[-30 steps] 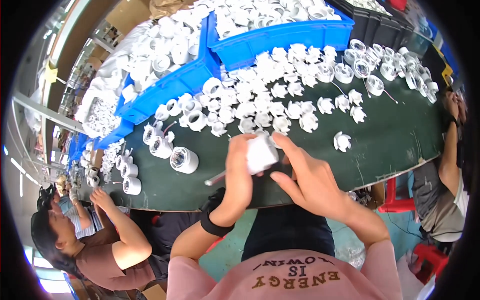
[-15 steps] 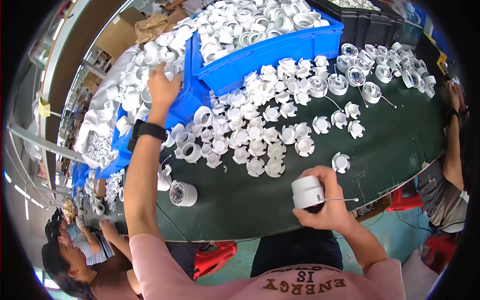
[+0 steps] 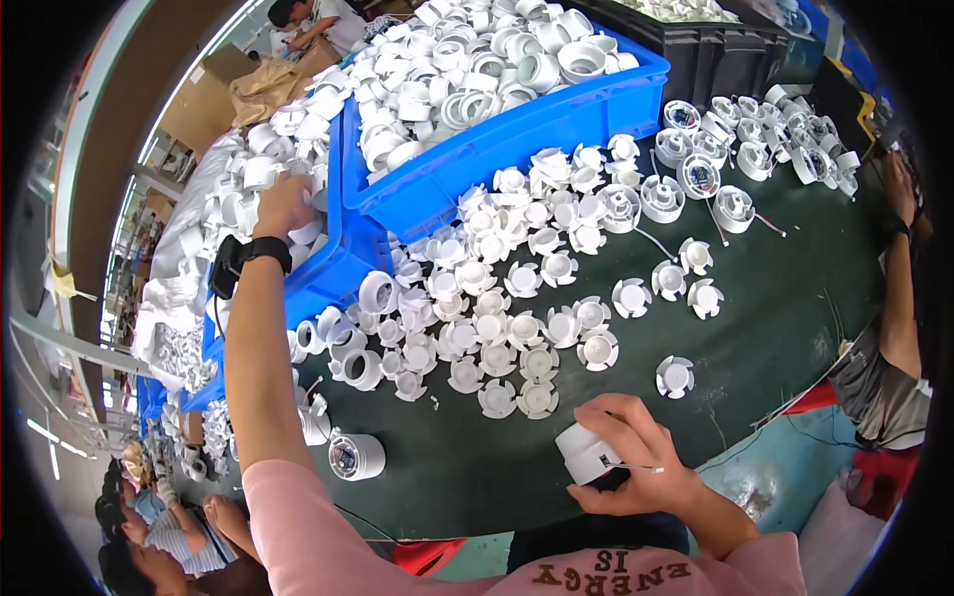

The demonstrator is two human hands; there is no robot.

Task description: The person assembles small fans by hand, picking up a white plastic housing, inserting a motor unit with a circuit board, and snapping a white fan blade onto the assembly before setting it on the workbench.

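My right hand (image 3: 646,469) is closed round a white plastic cylindrical housing (image 3: 582,453), tilted above the near table edge. A thin wire with a small plug sticks out of the housing past my fingers. My left hand (image 3: 285,206) reaches among white plastic rings (image 3: 234,214) in the left blue bin (image 3: 333,260); its fingers are hidden behind the back of the hand, so their grip does not show. Finned white caps (image 3: 537,363) lie spread over the dark green table (image 3: 477,467). One similar housing (image 3: 358,457) with a circuit board inside stands at near left.
A larger blue bin (image 3: 517,139) heaped with white rings stands at the back, with a black crate (image 3: 711,60) beside it. Round wired units (image 3: 701,177) cluster at far right. Co-workers sit at lower left and right; another person (image 3: 323,25) is at the back.
My left hand has gone lower into the rings of the left bin. My right hand still holds the housing, now tilted more. The whole view has shifted, with the table lower in it.
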